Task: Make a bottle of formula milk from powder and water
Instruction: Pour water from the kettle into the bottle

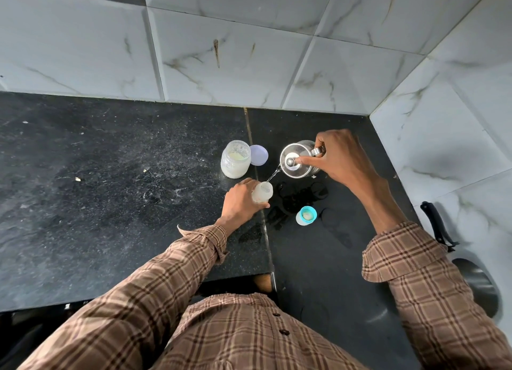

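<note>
My right hand (336, 159) holds the handle of the shiny metal kettle (297, 159) tight, and my pointing finger presses on the little knob of its lid. The kettle is tipped to the left. A thin stream of water (273, 175) runs from its spout into the open top of the baby bottle (262, 192). My left hand (240, 202) is wrapped around the bottle and keeps it standing on the black counter (110, 189), just below and left of the kettle.

Behind the bottle stands an open jar of white powder (235, 159). Its pale purple lid (259, 155) lies flat right beside it. The bottle's blue cap (306, 215) sits near the bottle, on the right. There are wet spots on the counter around it. A black pan (471, 275) sits far off on my right
</note>
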